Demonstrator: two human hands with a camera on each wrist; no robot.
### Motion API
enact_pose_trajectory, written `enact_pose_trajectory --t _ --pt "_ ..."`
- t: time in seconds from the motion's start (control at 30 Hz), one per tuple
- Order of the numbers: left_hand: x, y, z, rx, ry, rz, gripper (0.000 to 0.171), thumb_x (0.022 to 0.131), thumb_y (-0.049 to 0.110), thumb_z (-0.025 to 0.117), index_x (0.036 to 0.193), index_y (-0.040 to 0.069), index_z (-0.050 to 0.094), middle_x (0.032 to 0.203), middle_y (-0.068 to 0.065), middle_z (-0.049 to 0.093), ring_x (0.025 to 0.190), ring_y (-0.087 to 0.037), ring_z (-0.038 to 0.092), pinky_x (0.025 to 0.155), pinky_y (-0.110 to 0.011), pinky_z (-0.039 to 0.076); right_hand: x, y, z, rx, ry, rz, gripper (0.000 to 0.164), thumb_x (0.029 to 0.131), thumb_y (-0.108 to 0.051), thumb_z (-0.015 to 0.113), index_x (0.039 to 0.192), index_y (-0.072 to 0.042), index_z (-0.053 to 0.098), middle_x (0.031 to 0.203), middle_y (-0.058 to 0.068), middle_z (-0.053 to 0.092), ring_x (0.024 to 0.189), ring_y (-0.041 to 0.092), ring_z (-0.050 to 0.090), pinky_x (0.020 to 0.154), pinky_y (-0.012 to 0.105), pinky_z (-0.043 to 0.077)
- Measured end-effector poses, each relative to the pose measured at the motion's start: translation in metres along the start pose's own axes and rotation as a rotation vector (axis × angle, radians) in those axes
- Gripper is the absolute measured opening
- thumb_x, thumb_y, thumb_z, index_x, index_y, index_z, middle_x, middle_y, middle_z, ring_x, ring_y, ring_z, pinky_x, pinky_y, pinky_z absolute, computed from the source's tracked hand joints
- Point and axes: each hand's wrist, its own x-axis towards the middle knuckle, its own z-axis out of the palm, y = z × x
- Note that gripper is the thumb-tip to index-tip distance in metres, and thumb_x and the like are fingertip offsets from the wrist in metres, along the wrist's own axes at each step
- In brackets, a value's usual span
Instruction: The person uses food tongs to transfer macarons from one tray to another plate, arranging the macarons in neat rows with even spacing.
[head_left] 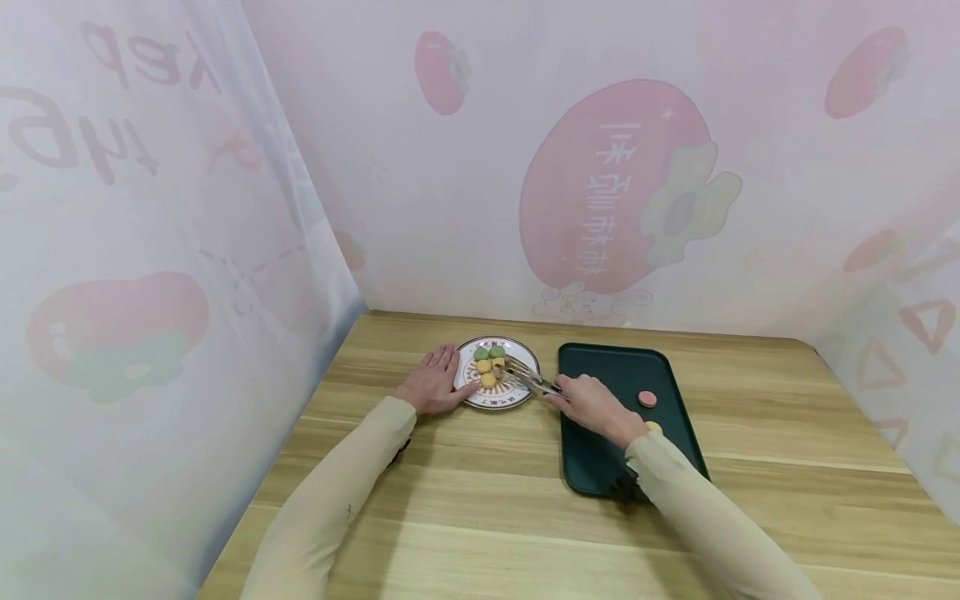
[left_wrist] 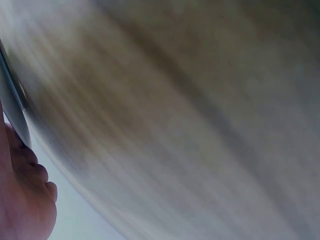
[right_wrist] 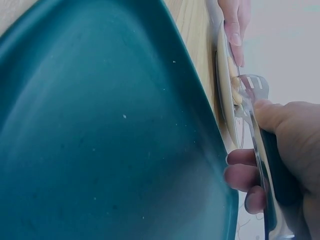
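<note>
My left hand (head_left: 435,383) lies with straight fingers against the left side of a white patterned plate (head_left: 527,350), its thumb at the front rim. Green macarons (head_left: 482,354) and yellow macarons (head_left: 488,380) sit together on the plate. Metal serving tongs (head_left: 534,382) are gripped in my right hand (head_left: 596,407), their slotted ends over the macarons. Whether a macaron is between those ends, I cannot tell. The right wrist view shows the thumb and curled fingers round the tongs' handles (right_wrist: 267,165). Only part of the left hand (left_wrist: 27,200) shows in its wrist view, beside the plate's edge.
A dark green tray (head_left: 600,467) lies right of the plate, under my right forearm. It bears a pink macaron (head_left: 647,399) and a yellow one (head_left: 653,427) partly hidden by the wrist. Printed curtains (head_left: 465,208) stand behind and beside the wooden table (head_left: 480,517).
</note>
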Motion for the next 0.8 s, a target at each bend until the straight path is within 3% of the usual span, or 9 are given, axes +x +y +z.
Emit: enact_pose_trajectory --t 0.37,0.8 --pt "-0.001 0.000 -0.002 -0.017 0.005 0.005 0.096 0.096 0.071 0.025 0.155 -0.004 0.014 0.164 -0.022 0.010 0.153 -0.035 0.011 0.125 -0.047 0.016 -0.005 0.001 -0.008 -0.016 0.016 0.022 0.027 0.098 -0.036 0.060 0.095 -0.009 0.062 0.058 -0.005 0.046 0.045 0.005 0.044 0.041 0.019 0.033" --pt "0.001 -0.002 0.001 -0.013 0.010 0.004 0.097 0.095 0.073 0.023 0.155 -0.003 0.015 0.163 -0.022 0.011 0.153 -0.034 0.011 0.125 -0.046 0.015 -0.029 0.003 -0.028 -0.045 0.065 0.025 0.029 0.094 -0.038 0.064 0.087 -0.010 0.059 0.056 -0.005 0.041 0.043 0.006 0.040 0.042 0.020 0.029"
